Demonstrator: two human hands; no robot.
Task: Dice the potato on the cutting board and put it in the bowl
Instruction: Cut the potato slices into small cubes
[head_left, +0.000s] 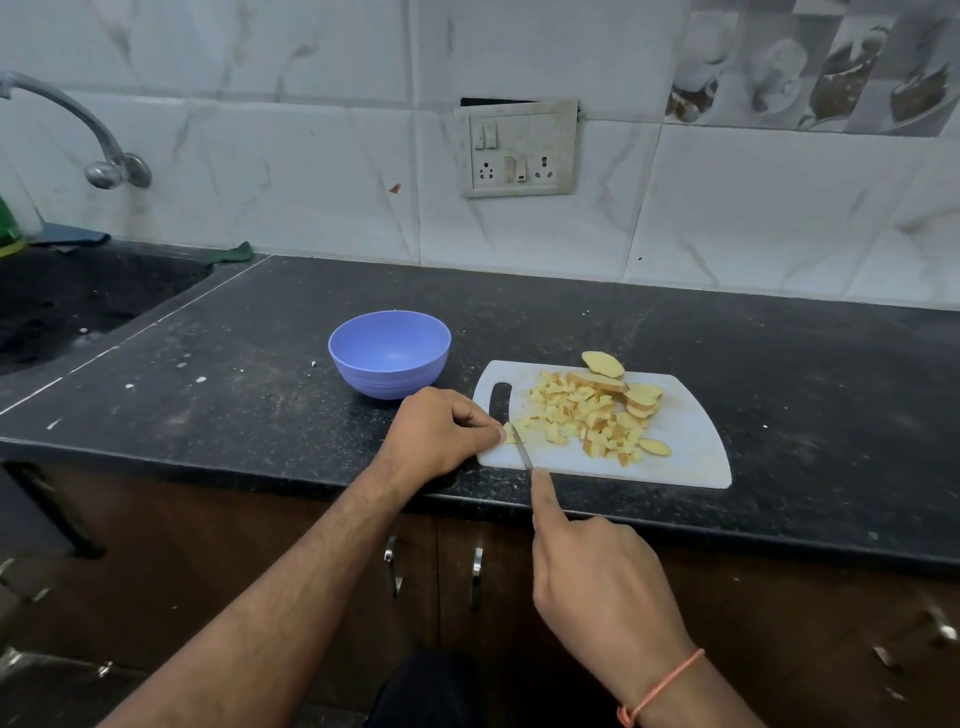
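Most of your pale yellow potato is already cut: a heap of small yellow dice (582, 415) lies in the middle of the white plastic cutting board (691, 447), which sits on the dark speckled stone counter (234, 395) close to its front edge. At about one o'clock from the heap, a few thicker skin-edged potato slices (631, 392) lie uncut — one overhangs the board's far edge — and another slice rests at four o'clock.

Your left hand (441, 431) has its fingertips curled in, pinching a small potato piece (509, 432) at the board's nine o'clock end beside the handle slot. Your right hand (597, 577) is closed around the handle of a small steel knife (522, 449), forefinger stretched along the spine, the blade tip down at that piece.

By my reckoning you are well past halfway on the dicing, with this piece and the slices left — and none of the transfer is done.

The round lavender plastic bowl (389, 353) stands at ten o'clock from the board, near it but not touching; nothing shows inside.
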